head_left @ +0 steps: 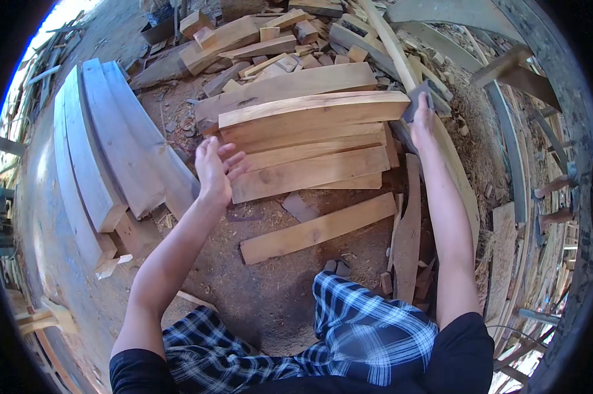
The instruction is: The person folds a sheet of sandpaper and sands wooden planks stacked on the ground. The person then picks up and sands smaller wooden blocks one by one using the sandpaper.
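Note:
A stack of pale wooden planks (309, 141) lies on the dirt ground in front of me. My left hand (216, 169) hovers open at the stack's left end, fingers spread, touching or just off the plank ends. My right hand (421, 118) reaches to the right end of the top plank (313, 108) and grips a small dark grey block (420, 98) pressed against that end. One loose plank (316, 230) lies on the ground nearer to me, apart from the stack.
Curved grey boards (106, 151) lie stacked at the left. Offcuts and short blocks (270, 39) pile up behind the stack. A long thin batten (401, 65) runs diagonally at the right, beside curved timber frames (506, 131). Sawdust covers the ground. My checked shorts (349, 335) fill the bottom.

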`<action>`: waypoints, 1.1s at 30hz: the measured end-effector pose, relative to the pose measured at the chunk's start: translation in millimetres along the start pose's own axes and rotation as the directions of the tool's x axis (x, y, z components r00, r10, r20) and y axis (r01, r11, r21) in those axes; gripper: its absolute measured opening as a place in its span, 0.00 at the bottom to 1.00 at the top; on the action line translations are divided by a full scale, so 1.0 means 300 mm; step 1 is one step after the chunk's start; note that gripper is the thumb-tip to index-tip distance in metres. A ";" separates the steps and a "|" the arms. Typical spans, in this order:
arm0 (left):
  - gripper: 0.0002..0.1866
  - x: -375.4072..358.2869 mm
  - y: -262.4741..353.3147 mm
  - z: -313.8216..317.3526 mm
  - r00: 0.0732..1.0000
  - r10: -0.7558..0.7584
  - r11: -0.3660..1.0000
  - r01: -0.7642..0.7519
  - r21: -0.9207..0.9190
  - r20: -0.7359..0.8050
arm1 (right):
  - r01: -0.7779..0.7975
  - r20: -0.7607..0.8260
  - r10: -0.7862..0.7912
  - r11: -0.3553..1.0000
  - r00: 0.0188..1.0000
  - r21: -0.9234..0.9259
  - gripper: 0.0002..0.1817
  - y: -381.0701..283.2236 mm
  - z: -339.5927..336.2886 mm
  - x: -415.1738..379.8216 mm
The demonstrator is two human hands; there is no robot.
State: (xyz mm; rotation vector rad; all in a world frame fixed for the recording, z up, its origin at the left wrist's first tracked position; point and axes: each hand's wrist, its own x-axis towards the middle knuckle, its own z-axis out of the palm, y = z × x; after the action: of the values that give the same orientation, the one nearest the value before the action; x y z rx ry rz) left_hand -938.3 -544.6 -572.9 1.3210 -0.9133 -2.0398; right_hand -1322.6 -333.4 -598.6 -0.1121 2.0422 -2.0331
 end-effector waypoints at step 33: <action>0.39 -0.037 -0.022 -0.046 0.968 0.075 0.995 -0.055 -0.087 0.241 | 0.339 0.214 -0.264 0.680 0.940 -0.650 0.30 -0.155 0.019 -0.092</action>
State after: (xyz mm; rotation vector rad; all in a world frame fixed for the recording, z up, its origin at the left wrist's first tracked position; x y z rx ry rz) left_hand -921.9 -535.7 -575.7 0.9991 -0.9560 -2.1960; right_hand -1300.3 -333.5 -549.0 -0.7229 2.7365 -1.2473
